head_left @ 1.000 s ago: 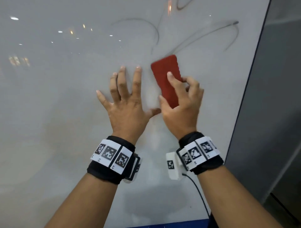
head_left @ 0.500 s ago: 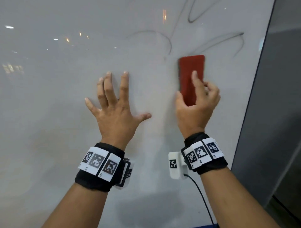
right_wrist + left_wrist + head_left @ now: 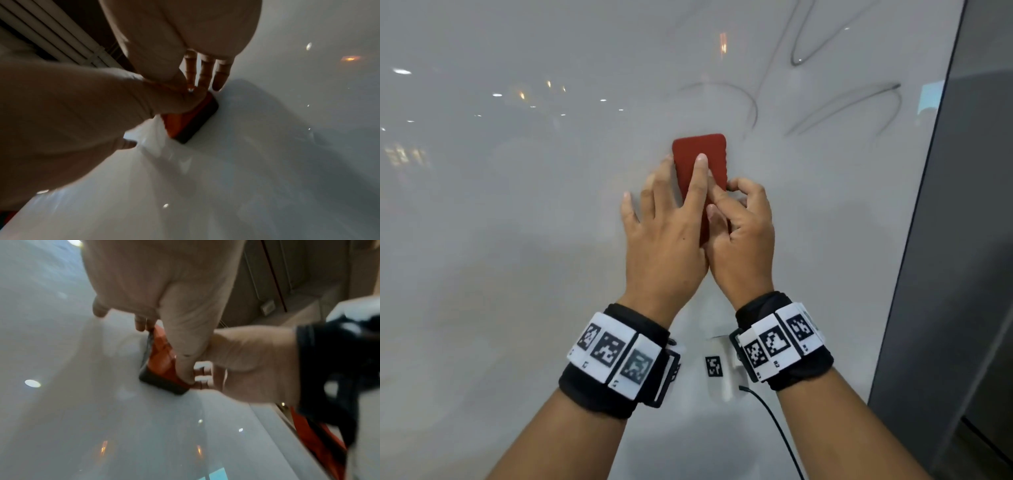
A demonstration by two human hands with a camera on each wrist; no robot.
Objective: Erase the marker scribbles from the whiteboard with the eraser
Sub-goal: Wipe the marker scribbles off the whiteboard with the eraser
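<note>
The red eraser lies flat against the whiteboard, its dark felt side on the surface. My right hand grips the eraser's lower right edge with curled fingers. My left hand is pressed beside it, its index finger stretched straight over the red back and the other fingers spread on the board at the eraser's left edge. In the left wrist view my thumb rests on the eraser's near end. Grey marker scribbles loop above and to the right of the eraser.
The board's dark right edge runs diagonally, with a grey wall beyond it. A thin black cable hangs from my right wrist unit. Ceiling lights reflect on the board's left part.
My right hand slid the eraser leftward across the board. My left hand left its flat rest on the board, moved right, and now lies on the eraser next to the right hand.
</note>
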